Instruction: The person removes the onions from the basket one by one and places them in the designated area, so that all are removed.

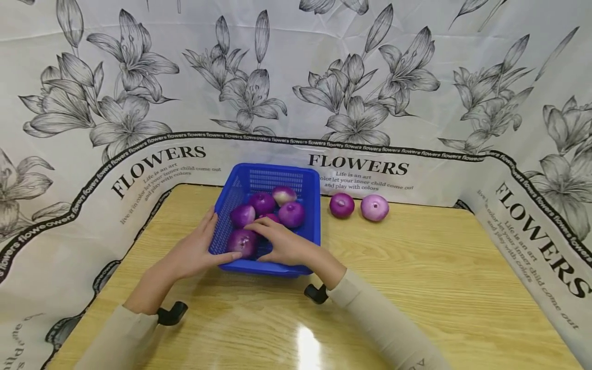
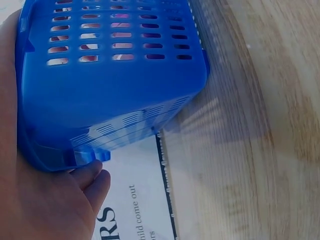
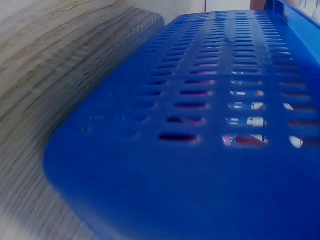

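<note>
A blue plastic basket (image 1: 316, 221) with slotted walls stands on the table and holds several purple onions. My left hand (image 1: 191, 252) holds its front left corner, thumb over the front rim and fingers along the outer left side. In the left wrist view those fingers (image 2: 95, 182) show at the rim from below. Inside the basket, my right hand (image 1: 289, 244) reaches in over the front rim. Its fingertips lie at the top of the front-left onion (image 1: 242, 243), thumb apart below. Another onion (image 1: 270, 218) is partly hidden behind this hand. The right wrist view shows only the basket's outside.
Two more onions, a dark purple one (image 1: 341, 205) and a paler one (image 1: 374, 207), sit on the wooden table (image 1: 416, 267) right of the basket. A flower-printed cloth (image 1: 259, 103) hangs behind and along both sides of the table.
</note>
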### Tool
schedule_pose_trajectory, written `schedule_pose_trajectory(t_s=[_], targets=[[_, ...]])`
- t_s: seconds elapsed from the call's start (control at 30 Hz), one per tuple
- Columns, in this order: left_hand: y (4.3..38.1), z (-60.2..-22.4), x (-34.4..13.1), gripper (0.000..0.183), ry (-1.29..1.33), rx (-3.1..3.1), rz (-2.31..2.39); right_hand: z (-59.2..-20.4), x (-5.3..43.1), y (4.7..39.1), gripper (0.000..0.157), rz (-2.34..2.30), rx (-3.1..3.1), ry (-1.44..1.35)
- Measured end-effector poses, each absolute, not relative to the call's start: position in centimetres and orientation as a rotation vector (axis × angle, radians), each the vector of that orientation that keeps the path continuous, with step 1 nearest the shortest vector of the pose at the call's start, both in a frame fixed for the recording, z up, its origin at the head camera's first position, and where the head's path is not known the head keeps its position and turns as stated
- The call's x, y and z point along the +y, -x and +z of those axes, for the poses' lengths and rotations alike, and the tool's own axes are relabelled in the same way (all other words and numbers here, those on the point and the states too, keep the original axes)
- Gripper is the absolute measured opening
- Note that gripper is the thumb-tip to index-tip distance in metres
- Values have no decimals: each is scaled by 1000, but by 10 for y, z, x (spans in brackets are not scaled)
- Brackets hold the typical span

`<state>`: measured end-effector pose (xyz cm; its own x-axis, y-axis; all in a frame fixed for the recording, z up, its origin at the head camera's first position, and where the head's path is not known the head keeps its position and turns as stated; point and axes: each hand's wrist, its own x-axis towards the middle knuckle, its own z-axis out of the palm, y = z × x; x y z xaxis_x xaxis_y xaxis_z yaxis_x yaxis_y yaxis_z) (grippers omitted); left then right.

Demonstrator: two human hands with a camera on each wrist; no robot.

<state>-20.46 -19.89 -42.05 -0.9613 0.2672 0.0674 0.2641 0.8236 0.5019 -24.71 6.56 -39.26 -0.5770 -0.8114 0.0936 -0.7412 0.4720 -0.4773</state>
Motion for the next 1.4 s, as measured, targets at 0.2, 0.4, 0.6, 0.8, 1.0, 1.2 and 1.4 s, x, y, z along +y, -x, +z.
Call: schedule_pose_trajectory(t_s=[0.2, 0.4, 0.6, 0.8, 1.0, 1.2, 1.4], targets=[[206, -422, -196, 129, -466, 2975, 851, -397, 55, 250, 70, -615, 2584, 1369], [206, -419, -198, 127, -463, 2987, 863, -395, 38, 251, 66, -491, 2586, 1375], [209, -418, -195, 126, -478, 2990, 823, -393, 28, 252, 59, -412, 2572, 1320], [208, -419, -198, 126, -476, 2978, 833, -396, 18, 255, 56, -380, 2554, 1329], [205, -418, -202, 125, -474, 2989, 834, -400, 12, 258, 55, -380, 2550, 1327], [200, -417, -202, 125, -463, 2984, 847, -401, 10, 258, 55, -369, 2545, 1330], [201, -416, -198, 125, -466, 2974, 840, -393, 21, 253, 55, -431, 2590, 1335]])
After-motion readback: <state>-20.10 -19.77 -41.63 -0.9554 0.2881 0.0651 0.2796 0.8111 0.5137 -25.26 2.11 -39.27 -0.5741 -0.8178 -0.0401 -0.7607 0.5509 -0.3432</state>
